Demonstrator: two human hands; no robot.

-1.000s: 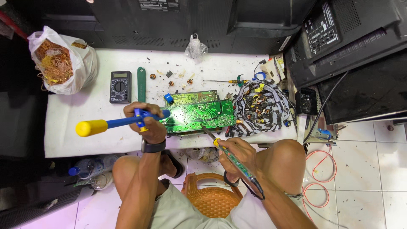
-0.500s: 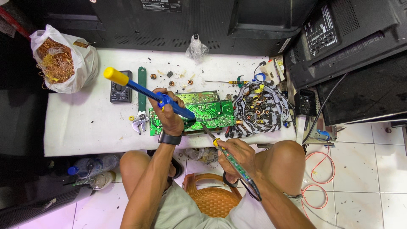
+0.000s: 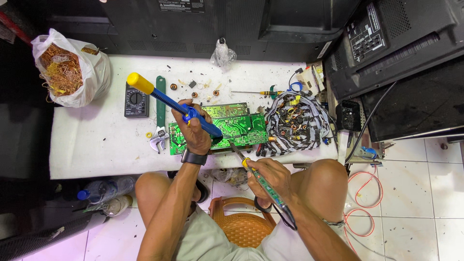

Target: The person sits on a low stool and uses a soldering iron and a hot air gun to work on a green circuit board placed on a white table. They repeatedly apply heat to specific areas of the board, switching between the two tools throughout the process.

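My left hand (image 3: 193, 131) is wrapped tight round the blue barrel of a desoldering pump (image 3: 171, 104), whose yellow plunger knob points to the upper left of the frame while its nozzle comes down on the green circuit board (image 3: 239, 129) at the centre. My right hand (image 3: 268, 180), lower centre, is closed round a soldering iron (image 3: 256, 175), its tip angled up to the board's lower edge, just beside the pump's nozzle.

The risks as I judge them: the board lies loose on the white table (image 3: 87, 145) with nothing clamping it, so pressure from the nozzle could make it skate toward the striped basket of salvaged parts (image 3: 295, 123) at right. If the iron lingers on one joint, a copper pad may lift. The iron's cord runs back across my lap; a snag there would jerk the hot tip toward my left fingers or bare knee. The adjustable wrench (image 3: 158, 137) and multimeter (image 3: 136, 101), left of the board, sit close to my left forearm and could be knocked when the pump swings. Small loose components at upper centre could roll under the board and tilt it.
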